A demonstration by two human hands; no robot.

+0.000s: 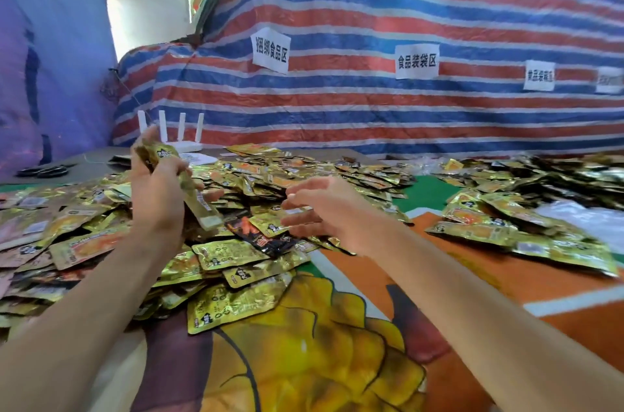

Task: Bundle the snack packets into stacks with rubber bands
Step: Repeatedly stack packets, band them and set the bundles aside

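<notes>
Packets [233,253] are heaped across the table [320,344], mostly gold foil, with one black packet [263,237] lying on top near the middle. A thin stack [202,209] of gold ones is gripped edge-on in the left hand [158,202], raised above the heap. The right hand [324,212] is held just over the heap beside the black packet, fingers spread, nothing grasped. A second heap [506,229] is seen well apart at the right. A white router [175,138] is set at the back, before a striped tarp [371,6]
</notes>
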